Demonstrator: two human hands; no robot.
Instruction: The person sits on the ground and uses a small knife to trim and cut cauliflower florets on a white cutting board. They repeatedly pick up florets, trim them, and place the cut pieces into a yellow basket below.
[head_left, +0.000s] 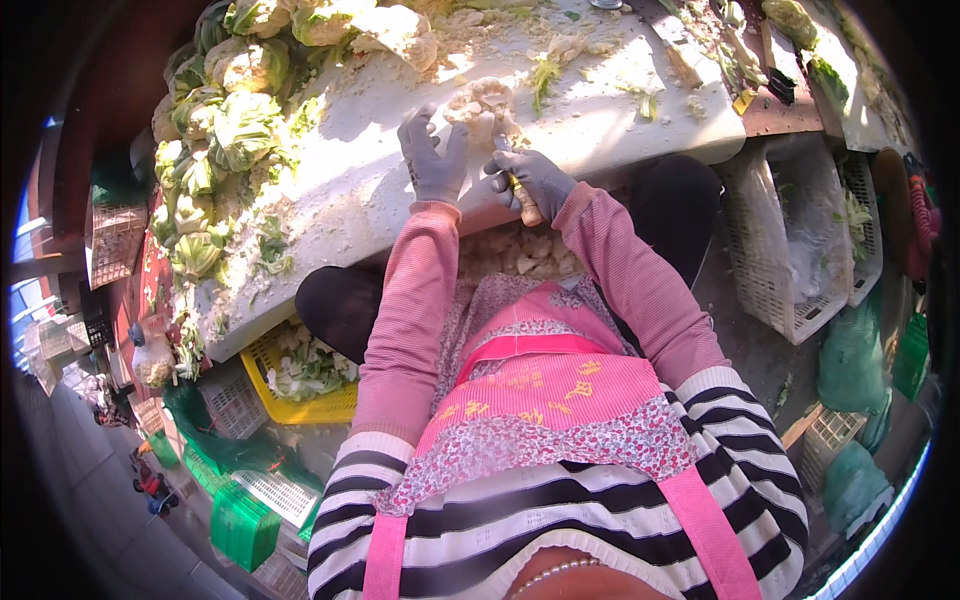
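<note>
My left hand, in a grey glove, is raised over the white tabletop with its fingers apart, just left of a piece of cauliflower. My right hand, gloved too, is closed around the pale handle of a knife. The knife's short blade reaches up to the cauliflower's lower right side, and its tip is hard to make out. Whether my left fingers touch the cauliflower cannot be told. Below the table's near edge, between my knees, lie many cut cauliflower pieces.
Whole cauliflowers are heaped at the table's left, with leaf scraps and crumbs around. A yellow crate of leaves stands below left. White plastic crates, one lined with clear film, stand right of my knee. Another knife handle lies at upper right.
</note>
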